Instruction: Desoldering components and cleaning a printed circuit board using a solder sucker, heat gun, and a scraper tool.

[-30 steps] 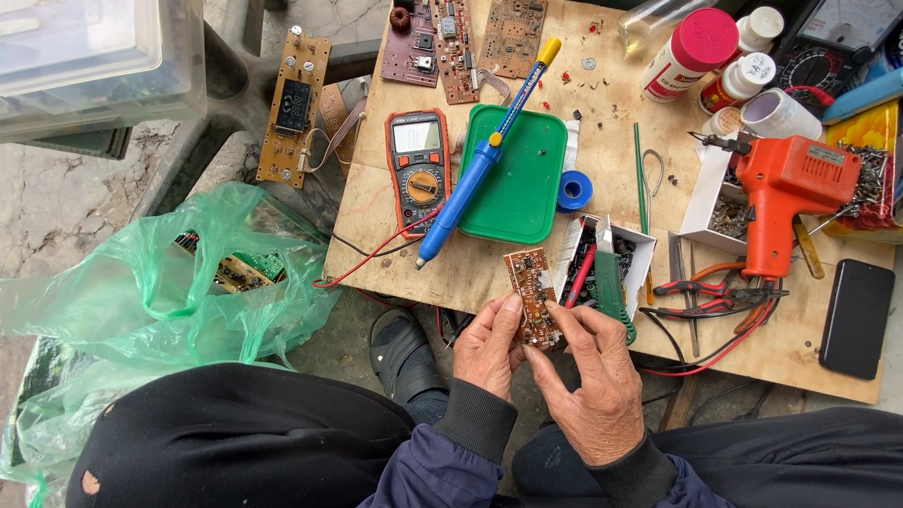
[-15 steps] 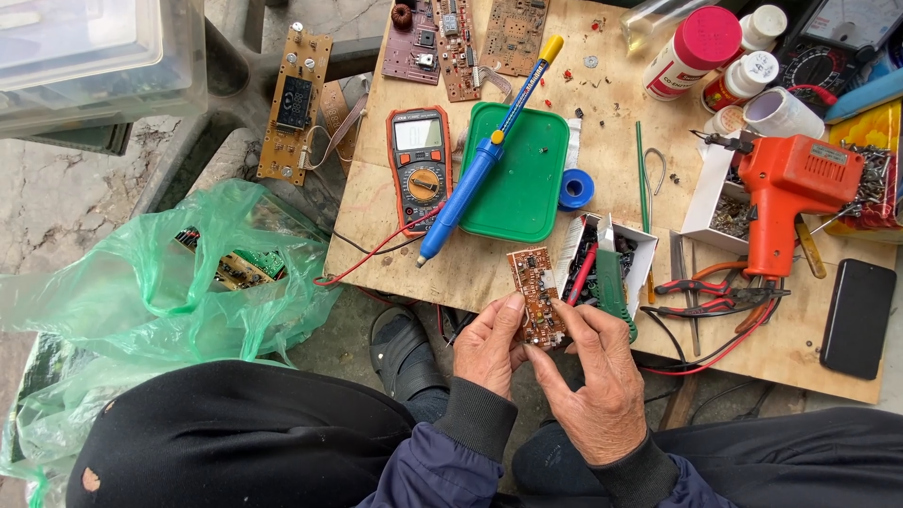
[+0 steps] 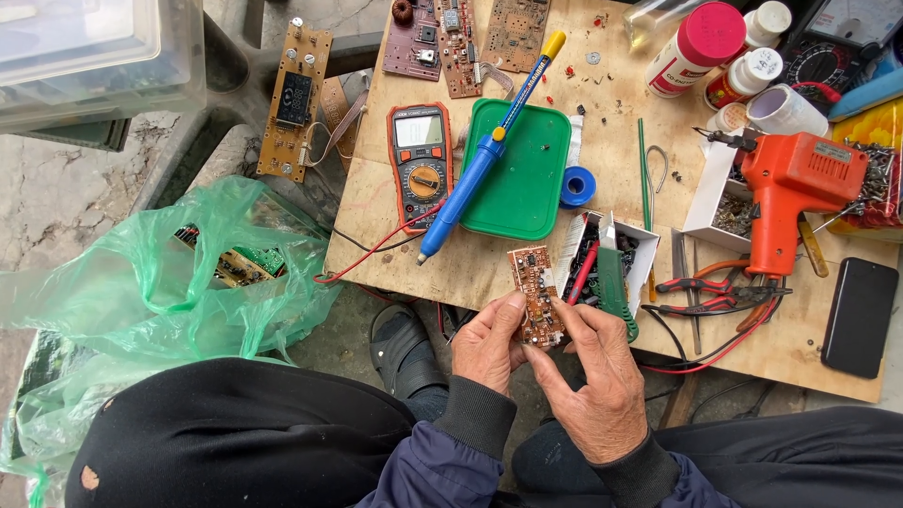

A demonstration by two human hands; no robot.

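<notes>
I hold a small brown circuit board [image 3: 537,294] upright between both hands, just in front of the wooden table's near edge. My left hand [image 3: 487,341] grips its left and lower side with the thumb on the edge. My right hand [image 3: 596,376] pinches its lower right side. Behind the board sits a white box of small parts [image 3: 641,252] with a green-handled tool [image 3: 615,289] lying in it.
On the wooden table [image 3: 602,132]: an orange multimeter [image 3: 419,162], a blue desoldering pump [image 3: 486,154] across a green tray [image 3: 532,183], an orange soldering gun [image 3: 796,184], pliers [image 3: 713,288], a black phone [image 3: 860,317], bottles [image 3: 697,47], spare boards [image 3: 467,36]. A green plastic bag [image 3: 160,292] of boards lies left.
The circuit board has shifted slightly in my fingers, with my hands regripping it a little. Everything on the table stays where it was.
</notes>
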